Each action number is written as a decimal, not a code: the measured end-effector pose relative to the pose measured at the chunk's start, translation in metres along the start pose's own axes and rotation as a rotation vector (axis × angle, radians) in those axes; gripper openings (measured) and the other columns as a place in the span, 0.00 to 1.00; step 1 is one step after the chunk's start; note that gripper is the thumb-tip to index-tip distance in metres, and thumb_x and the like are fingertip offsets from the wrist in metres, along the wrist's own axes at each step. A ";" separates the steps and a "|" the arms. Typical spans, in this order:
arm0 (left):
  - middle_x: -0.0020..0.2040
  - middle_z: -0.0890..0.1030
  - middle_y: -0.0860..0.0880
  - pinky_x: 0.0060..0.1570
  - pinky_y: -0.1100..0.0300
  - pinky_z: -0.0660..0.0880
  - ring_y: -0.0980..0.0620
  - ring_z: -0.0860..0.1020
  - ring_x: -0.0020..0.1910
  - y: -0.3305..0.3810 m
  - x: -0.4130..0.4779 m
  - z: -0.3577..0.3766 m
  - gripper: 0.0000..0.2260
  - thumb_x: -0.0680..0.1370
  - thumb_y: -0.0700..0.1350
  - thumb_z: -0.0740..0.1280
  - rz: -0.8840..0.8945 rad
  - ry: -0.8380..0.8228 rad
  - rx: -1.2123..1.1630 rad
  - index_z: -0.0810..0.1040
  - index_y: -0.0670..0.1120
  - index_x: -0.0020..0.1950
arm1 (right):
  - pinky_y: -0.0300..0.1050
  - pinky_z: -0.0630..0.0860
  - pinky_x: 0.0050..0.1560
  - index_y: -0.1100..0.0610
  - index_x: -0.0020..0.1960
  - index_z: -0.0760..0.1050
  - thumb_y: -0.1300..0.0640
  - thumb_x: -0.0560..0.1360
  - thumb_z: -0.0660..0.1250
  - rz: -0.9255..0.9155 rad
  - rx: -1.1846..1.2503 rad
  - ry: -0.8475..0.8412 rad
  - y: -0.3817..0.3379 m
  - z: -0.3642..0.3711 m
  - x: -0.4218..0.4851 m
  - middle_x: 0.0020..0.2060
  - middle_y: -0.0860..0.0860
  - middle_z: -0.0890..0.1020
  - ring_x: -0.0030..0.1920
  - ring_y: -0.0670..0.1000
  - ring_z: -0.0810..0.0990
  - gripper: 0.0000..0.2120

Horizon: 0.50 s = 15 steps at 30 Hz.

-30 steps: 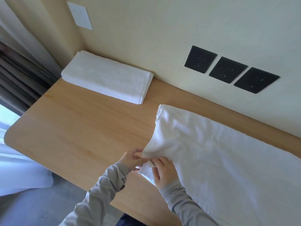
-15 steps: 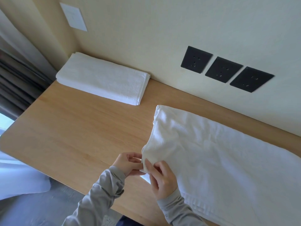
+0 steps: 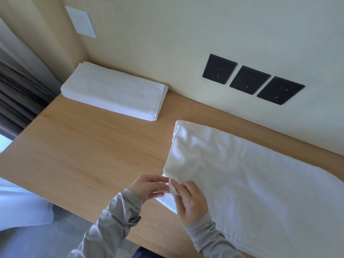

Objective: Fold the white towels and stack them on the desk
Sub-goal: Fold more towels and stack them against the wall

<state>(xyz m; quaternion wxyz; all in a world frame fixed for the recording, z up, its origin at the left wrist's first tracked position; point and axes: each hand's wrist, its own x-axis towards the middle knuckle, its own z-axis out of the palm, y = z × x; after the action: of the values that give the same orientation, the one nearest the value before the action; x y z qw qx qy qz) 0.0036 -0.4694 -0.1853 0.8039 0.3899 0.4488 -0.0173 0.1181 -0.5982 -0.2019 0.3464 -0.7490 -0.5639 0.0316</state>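
Observation:
A large white towel (image 3: 247,174) lies spread across the right half of the wooden desk (image 3: 89,151), its near left corner lifted off the wood. My left hand (image 3: 149,187) and my right hand (image 3: 189,199) meet at that corner, both pinching its edge between thumb and fingers. The corner's tip is partly hidden between my fingers. A folded white towel (image 3: 115,91) rests flat at the desk's far left, against the wall.
Three black wall sockets (image 3: 249,80) sit above the desk's back edge, and a white switch plate (image 3: 81,21) is mounted at the upper left. Dark curtains (image 3: 16,97) hang left of the desk. White bedding (image 3: 20,207) lies below the desk's left edge.
Both hands have stayed at the towel's near left corner, adjusting their pinch on it. The lifted corner has settled slightly lower. The view has shifted a little.

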 end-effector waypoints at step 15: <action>0.43 0.80 0.51 0.44 0.63 0.72 0.52 0.77 0.43 -0.032 0.040 0.002 0.09 0.70 0.50 0.73 -0.044 0.291 0.728 0.80 0.49 0.47 | 0.46 0.71 0.34 0.62 0.41 0.79 0.62 0.74 0.56 0.034 -0.132 0.139 0.008 -0.053 0.039 0.30 0.57 0.74 0.35 0.54 0.72 0.13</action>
<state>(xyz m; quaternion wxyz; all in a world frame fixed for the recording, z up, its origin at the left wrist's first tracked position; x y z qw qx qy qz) 0.0167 -0.4805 -0.2334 0.5405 0.6381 0.5309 -0.1371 0.1621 -0.5914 -0.1531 0.3340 -0.7801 -0.5264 -0.0518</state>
